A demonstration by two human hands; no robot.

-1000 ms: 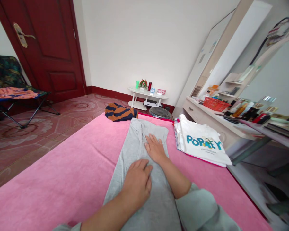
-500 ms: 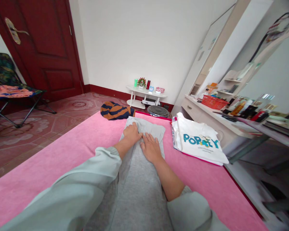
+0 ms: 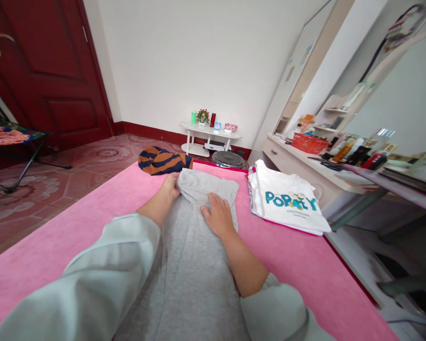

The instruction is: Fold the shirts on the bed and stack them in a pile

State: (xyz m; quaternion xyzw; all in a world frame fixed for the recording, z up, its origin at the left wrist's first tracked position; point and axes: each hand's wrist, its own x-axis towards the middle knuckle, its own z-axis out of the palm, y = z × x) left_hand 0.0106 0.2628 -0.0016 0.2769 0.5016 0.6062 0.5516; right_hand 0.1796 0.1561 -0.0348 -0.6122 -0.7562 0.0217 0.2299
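A long grey garment (image 3: pixel 195 265) lies lengthwise on a pink bed cover (image 3: pixel 102 208), running from the front edge of the view towards the far edge. Its far end is turned over in a creased fold; the exact kind of garment is not clear. My left hand (image 3: pixel 171 185) is closed on the far left edge of the cloth, its fingertips partly hidden by the fold. Flat on the upper part of the garment rests my right hand (image 3: pixel 218 215), fingers stretched out and pressing the cloth.
To the right is a folded stack topped by a white printed T-shirt (image 3: pixel 287 196). An orange and navy striped cloth (image 3: pixel 163 160) sits at the far edge. Beyond stands a small white table (image 3: pixel 209 130). A dresser (image 3: pixel 284 154) with a red basket (image 3: pixel 308 143) lines the right side.
My left hand has moved left, from the middle of the cloth to its far left edge. My right hand stays on the garment, nearly in place. The view has shifted slightly.
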